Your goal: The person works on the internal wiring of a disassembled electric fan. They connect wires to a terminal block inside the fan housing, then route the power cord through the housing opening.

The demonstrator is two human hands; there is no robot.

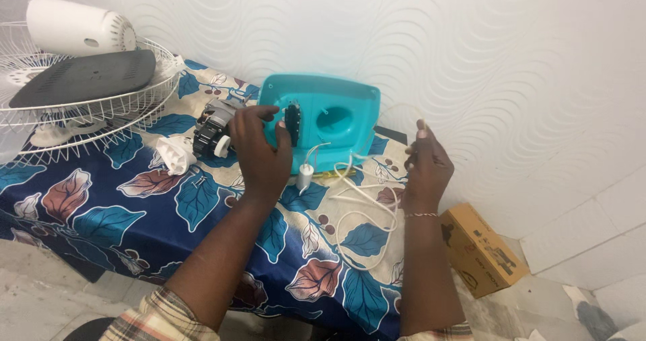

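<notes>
Turquoise plastic housing [323,122] stands upright on the tabletop [168,206], long axis sideways, open face toward me. My left hand [259,149] grips its left edge, fingers curled; my right hand [425,169] pinches a thin white wire [363,200], forearm raised.
</notes>
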